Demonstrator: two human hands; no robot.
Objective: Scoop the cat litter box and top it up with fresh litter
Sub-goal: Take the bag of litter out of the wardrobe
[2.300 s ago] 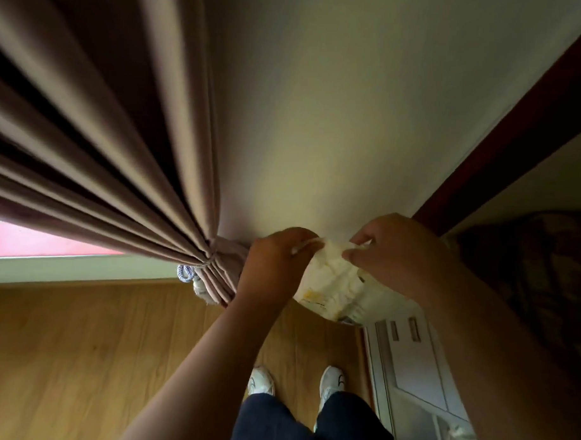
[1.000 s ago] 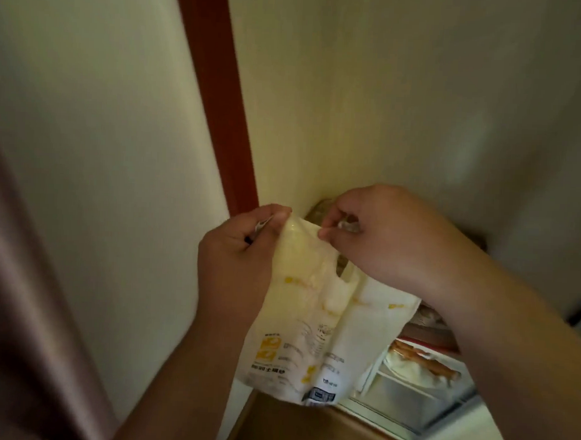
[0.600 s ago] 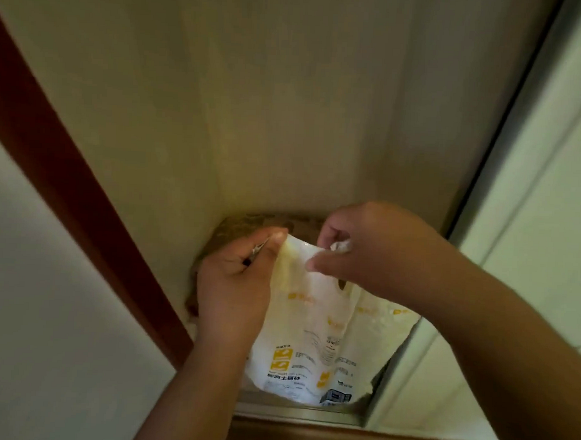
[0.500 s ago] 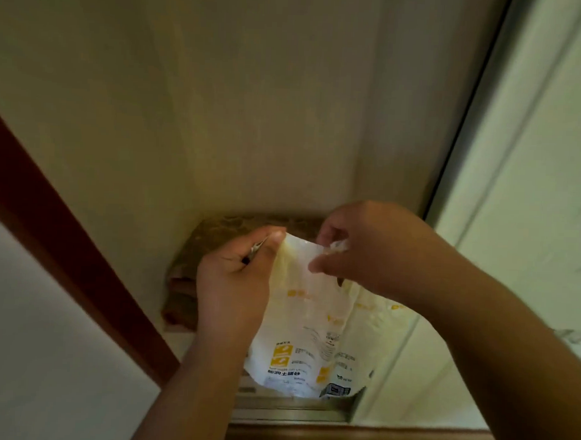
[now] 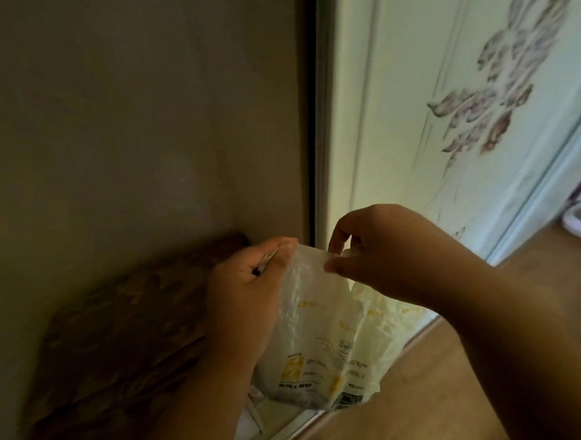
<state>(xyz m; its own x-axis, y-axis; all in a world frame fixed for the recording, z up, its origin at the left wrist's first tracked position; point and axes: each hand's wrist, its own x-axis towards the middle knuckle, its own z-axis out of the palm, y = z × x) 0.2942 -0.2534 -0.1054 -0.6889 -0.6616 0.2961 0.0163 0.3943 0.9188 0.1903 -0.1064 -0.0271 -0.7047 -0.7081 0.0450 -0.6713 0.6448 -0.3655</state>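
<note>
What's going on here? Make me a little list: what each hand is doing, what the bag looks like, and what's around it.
left hand: pinches the bag's top edge
right hand: pinches the same top edge, further right
bag: white plastic with yellow print, hanging below both hands
litter box: not in view
behind: plain wall, white door with a flower pattern
below: wooden floor, brown patterned thing, blurred

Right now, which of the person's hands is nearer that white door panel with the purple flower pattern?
Right. The right hand pinches the white-and-yellow plastic bag's top in front of the white flowered door panel; the left hand grips the bag's other edge, over by the brown wall.
</note>
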